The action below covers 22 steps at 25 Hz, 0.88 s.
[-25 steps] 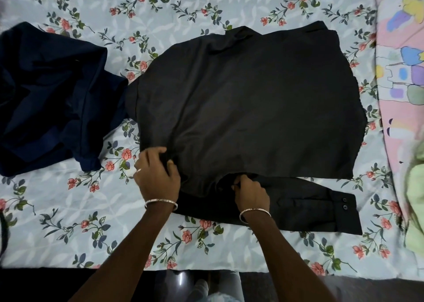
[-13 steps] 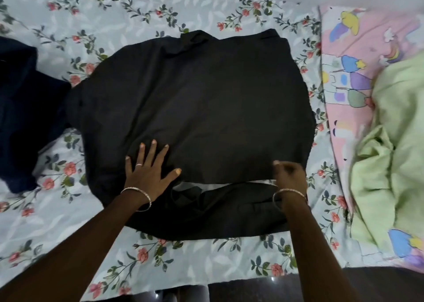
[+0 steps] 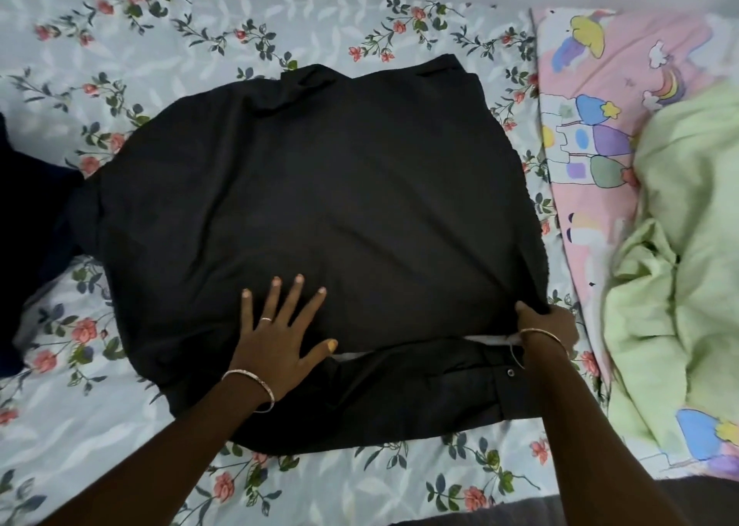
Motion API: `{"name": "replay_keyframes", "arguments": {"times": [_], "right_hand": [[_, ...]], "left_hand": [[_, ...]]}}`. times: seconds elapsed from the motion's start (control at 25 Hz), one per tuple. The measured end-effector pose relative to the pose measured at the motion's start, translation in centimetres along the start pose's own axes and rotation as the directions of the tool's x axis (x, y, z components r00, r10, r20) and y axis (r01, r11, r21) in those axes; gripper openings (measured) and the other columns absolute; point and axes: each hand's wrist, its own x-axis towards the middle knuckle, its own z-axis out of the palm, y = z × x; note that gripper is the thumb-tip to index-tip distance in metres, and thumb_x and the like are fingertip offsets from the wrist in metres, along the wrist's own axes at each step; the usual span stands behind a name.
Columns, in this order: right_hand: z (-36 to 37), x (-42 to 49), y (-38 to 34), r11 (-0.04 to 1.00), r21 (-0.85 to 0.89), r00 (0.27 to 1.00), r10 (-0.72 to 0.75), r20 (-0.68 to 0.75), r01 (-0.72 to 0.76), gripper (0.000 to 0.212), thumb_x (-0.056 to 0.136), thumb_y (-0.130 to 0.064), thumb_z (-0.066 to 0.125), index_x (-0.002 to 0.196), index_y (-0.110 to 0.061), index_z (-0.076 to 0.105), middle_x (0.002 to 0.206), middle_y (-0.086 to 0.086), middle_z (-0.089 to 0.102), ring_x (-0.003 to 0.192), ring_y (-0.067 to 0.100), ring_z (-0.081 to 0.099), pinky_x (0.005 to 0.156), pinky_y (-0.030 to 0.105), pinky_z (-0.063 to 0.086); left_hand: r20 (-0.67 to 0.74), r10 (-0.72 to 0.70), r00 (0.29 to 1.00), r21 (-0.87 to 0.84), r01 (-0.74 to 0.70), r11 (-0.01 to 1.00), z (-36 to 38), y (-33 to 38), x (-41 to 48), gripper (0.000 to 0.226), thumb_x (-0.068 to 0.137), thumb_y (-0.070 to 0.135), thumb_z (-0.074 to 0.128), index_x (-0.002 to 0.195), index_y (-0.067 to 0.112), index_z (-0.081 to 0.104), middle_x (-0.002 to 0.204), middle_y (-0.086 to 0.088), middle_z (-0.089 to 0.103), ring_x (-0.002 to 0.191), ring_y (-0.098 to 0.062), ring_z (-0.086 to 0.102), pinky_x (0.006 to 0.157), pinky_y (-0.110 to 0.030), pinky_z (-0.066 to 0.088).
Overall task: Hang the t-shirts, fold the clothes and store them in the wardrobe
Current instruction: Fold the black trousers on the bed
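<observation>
A black long-sleeved shirt point(image 3: 320, 189) lies spread flat on the floral bedsheet point(image 3: 120, 445), collar at the far side, one sleeve with a buttoned cuff point(image 3: 508, 381) folded along the near edge. My left hand point(image 3: 276, 341) presses flat on the lower part of the shirt with fingers spread. My right hand point(image 3: 548, 323) grips the shirt's near right corner, fingers curled round the fabric edge. A dark navy garment point(image 3: 28, 253) lies crumpled at the left edge, partly out of view.
A pink cartoon-print pillow point(image 3: 600, 97) lies at the right, with a crumpled light green sheet point(image 3: 688, 265) over it. A pale wall runs along the bed's far side. The bed's near edge runs along the bottom of the view.
My left hand opened and now presses flat on the shirt. My right hand slid right along the near edge to the corner. The view shifted right, revealing the pillow and green sheet.
</observation>
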Motion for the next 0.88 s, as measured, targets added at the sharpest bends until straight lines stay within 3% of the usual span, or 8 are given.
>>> {"name": "replay_keyframes", "arguments": {"times": [0.12,0.2,0.32,0.52,0.56,0.64,0.76,0.88], "right_hand": [[-1.0,0.3,0.6,0.999,-0.037,0.999,-0.016,0.038,0.017,0.048,0.085,-0.028,0.076,0.121,0.001,0.066,0.122,0.027,0.065,0.117,0.045,0.059,0.100,0.047,0.047],[-1.1,1.1,-0.2,0.999,-0.021,0.993,-0.036,0.108,0.039,0.052,0.081,-0.026,0.080,0.121,0.002,0.065,0.121,0.025,0.066,0.114,0.043,0.060,0.098,0.044,0.048],[-1.3,2.7,-3.0,0.993,0.093,0.984,-0.087,0.158,0.073,0.071,0.074,-0.041,0.084,0.129,-0.004,0.057,0.125,0.018,0.064,0.114,0.040,0.060,0.100,0.049,0.049],[-0.2,7.4,-8.2,0.989,0.138,0.976,-0.085,0.199,0.058,0.093,0.060,-0.061,0.086,0.130,-0.007,0.057,0.126,0.015,0.065,0.112,0.039,0.062,0.100,0.048,0.050],[-0.1,8.4,-8.9,0.991,0.127,0.975,-0.077,0.209,0.050,0.092,0.059,-0.060,0.087,0.129,-0.006,0.059,0.125,0.016,0.066,0.112,0.039,0.063,0.100,0.049,0.050],[-0.5,9.5,-9.6,0.997,0.064,0.984,-0.060,0.171,0.050,0.071,0.073,-0.045,0.085,0.122,0.001,0.065,0.123,0.021,0.067,0.114,0.041,0.062,0.103,0.046,0.047],[-0.7,10.5,-9.1,0.998,0.041,0.999,0.041,-0.012,-0.040,0.046,0.083,-0.024,0.080,0.117,0.004,0.066,0.122,0.025,0.065,0.117,0.044,0.059,0.100,0.046,0.045],[0.0,10.0,-11.5,0.995,-0.094,0.991,-0.055,-0.122,0.044,0.050,0.082,-0.015,0.070,0.128,-0.003,0.053,0.132,0.025,0.053,0.124,0.045,0.050,0.102,0.053,0.041]], "left_hand": [[-0.056,0.053,0.997,-0.074,-0.057,0.996,-0.9,1.1,0.7,0.072,0.091,0.075,0.016,0.154,0.041,0.025,0.166,0.006,0.012,0.153,-0.022,0.012,0.119,-0.062,0.003],[-0.133,-0.061,0.989,-0.165,0.039,0.986,-1.7,0.4,1.8,0.067,0.092,0.069,0.025,0.151,0.038,0.034,0.165,0.005,0.017,0.153,-0.020,0.014,0.119,-0.058,0.009],[-0.249,-0.257,0.934,-0.229,0.201,0.952,-2.4,-2.8,3.6,0.065,0.091,0.061,0.033,0.146,0.027,0.044,0.163,-0.001,0.026,0.151,-0.024,0.021,0.117,-0.058,0.018],[-0.225,-0.310,0.924,-0.153,0.280,0.948,-2.4,-8.8,5.4,0.075,0.089,0.063,0.029,0.154,0.025,0.030,0.165,-0.003,0.017,0.152,-0.026,0.016,0.116,-0.059,0.019],[-0.204,-0.301,0.931,-0.125,0.280,0.952,-2.1,-9.3,5.3,0.077,0.089,0.065,0.027,0.155,0.026,0.028,0.166,-0.003,0.016,0.152,-0.026,0.015,0.116,-0.059,0.018],[-0.185,-0.298,0.936,-0.089,0.286,0.954,-1.8,-9.3,5.2,0.076,0.090,0.066,0.024,0.156,0.028,0.024,0.166,-0.002,0.013,0.153,-0.026,0.012,0.118,-0.059,0.014],[-0.185,-0.328,0.926,-0.113,0.312,0.944,-2.4,-7.7,5.6,0.073,0.090,0.066,0.026,0.155,0.032,0.024,0.166,0.000,0.012,0.153,-0.023,0.007,0.117,-0.060,0.007],[-0.266,-0.308,0.913,-0.101,0.291,0.951,-3.5,-6.3,7.6,0.068,0.092,0.062,0.031,0.151,0.028,0.034,0.165,-0.001,0.018,0.153,-0.022,0.009,0.118,-0.058,0.005]]}}
